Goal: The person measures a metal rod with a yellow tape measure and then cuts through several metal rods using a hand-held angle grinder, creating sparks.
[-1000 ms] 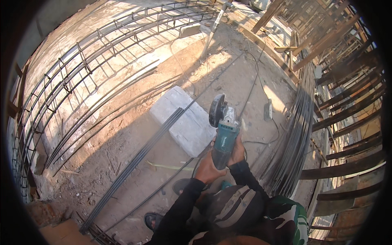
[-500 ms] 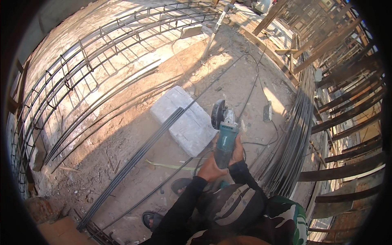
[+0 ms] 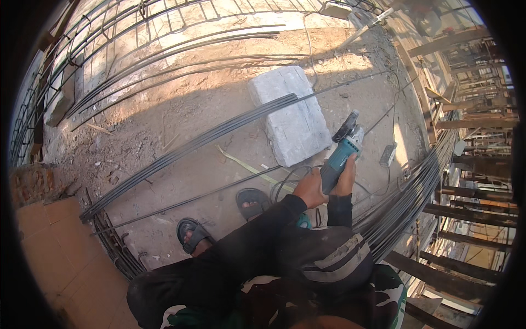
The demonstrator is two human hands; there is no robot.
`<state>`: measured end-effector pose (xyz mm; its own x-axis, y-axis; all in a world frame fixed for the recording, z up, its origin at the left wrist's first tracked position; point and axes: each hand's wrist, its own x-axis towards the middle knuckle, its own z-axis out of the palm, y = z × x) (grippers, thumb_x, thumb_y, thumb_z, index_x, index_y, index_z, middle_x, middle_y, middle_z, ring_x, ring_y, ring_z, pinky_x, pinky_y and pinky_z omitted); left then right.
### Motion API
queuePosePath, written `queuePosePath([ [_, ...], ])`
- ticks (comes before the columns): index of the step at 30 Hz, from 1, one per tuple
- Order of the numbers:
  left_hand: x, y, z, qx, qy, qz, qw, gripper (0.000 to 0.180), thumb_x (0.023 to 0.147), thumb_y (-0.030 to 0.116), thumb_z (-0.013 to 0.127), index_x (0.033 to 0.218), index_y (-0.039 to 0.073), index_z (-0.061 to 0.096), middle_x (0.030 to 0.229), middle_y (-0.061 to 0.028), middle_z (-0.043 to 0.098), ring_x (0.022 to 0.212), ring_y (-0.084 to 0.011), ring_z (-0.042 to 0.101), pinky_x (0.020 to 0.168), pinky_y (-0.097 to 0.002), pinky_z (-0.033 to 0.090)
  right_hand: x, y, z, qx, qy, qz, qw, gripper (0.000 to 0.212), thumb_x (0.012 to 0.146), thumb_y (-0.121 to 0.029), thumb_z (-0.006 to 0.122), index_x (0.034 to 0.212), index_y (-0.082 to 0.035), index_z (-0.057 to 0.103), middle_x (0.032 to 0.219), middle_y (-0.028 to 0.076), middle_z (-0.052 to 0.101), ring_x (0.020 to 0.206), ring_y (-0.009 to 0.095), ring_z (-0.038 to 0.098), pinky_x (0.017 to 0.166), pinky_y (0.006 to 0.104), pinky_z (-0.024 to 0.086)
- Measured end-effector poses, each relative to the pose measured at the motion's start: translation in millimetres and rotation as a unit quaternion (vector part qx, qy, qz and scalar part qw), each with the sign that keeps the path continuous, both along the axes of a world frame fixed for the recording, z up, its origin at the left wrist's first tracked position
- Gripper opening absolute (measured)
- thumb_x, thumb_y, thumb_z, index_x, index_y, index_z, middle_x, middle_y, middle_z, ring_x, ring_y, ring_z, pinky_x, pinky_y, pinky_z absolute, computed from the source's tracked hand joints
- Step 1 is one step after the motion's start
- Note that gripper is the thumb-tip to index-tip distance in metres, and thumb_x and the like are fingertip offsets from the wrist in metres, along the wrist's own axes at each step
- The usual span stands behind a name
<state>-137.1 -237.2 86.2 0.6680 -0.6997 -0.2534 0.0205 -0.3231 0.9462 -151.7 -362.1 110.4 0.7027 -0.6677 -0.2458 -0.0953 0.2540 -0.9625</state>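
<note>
I hold a teal and black angle grinder [image 3: 341, 153] with both hands, beside the right edge of a pale concrete block [image 3: 301, 134]. My left hand [image 3: 310, 189] wraps the dark rear of its body. Along the other side of the body, my right hand [image 3: 346, 178] is closed. The grinder's dark disc and guard [image 3: 346, 126] point up and away from me, apart from the rods. Across the block lies a bundle of thin steel rods [image 3: 213, 137], running down to the lower left. Whether the disc spins, I cannot tell.
A single rod [image 3: 192, 201] and a yellowish strip [image 3: 246, 164] lie near my sandalled feet [image 3: 249, 203]. More rods [image 3: 402, 200] are heaped at my right, beside timber beams [image 3: 466, 211]. A power cord leads to a socket box [image 3: 388, 155]. Rebar cages [image 3: 104, 27] stand far left.
My view has turned, so the block and rods sit higher and further right, and both sandals show fully. The grinder now tilts more to the right, still in both hands.
</note>
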Motion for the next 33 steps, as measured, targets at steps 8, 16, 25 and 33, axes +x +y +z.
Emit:
queuePosePath([
  [8,-19.8,-15.8,-24.8,-0.03,-0.118,0.048,0.991,0.07,0.068,0.033,0.081,0.107,-0.012,0.044,0.09,-0.0286,0.057,0.092,-0.0445,0.06,0.078,-0.0467,0.05,14.0,-13.2,-6.2,-0.108,0.067,0.032,0.991,0.043,0.073,-0.001,0.076,0.108,-0.001,0.052,0.088,0.007,0.061,0.072,0.017,0.062,0.062,0.0292,0.052],
  [16,110.0,97.9,-1.4,0.063,-0.386,0.267,0.881,0.035,0.087,0.035,0.066,0.091,0.001,0.064,0.084,-0.0153,0.06,0.081,-0.0339,0.06,0.068,-0.0445,0.046,73.3,-71.6,45.1,-0.092,0.172,0.242,0.95,0.051,0.071,-0.008,0.072,0.116,-0.002,0.048,0.091,0.01,0.062,0.073,0.021,0.065,0.063,0.034,0.055],
  [25,176.8,190.6,-77.9,0.429,-0.188,0.245,0.849,0.061,0.098,0.054,0.036,0.085,0.005,0.071,0.083,-0.0177,0.069,0.08,-0.0341,0.067,0.072,-0.045,0.051,165.0,-73.4,46.7,-0.346,0.288,0.362,0.817,0.09,0.063,-0.028,0.077,0.134,0.008,0.035,0.108,0.022,0.06,0.095,0.027,0.062,0.083,0.0345,0.051],
  [33,165.8,185.2,-79.7,0.437,-0.262,0.216,0.833,0.062,0.098,0.049,0.037,0.074,0.005,0.073,0.07,-0.0184,0.068,0.066,-0.0349,0.068,0.063,-0.0432,0.053,187.3,-92.4,9.0,-0.398,0.288,0.404,0.771,0.106,0.059,-0.034,0.083,0.136,0.014,0.029,0.118,0.028,0.056,0.111,0.033,0.057,0.096,0.0361,0.046],
])
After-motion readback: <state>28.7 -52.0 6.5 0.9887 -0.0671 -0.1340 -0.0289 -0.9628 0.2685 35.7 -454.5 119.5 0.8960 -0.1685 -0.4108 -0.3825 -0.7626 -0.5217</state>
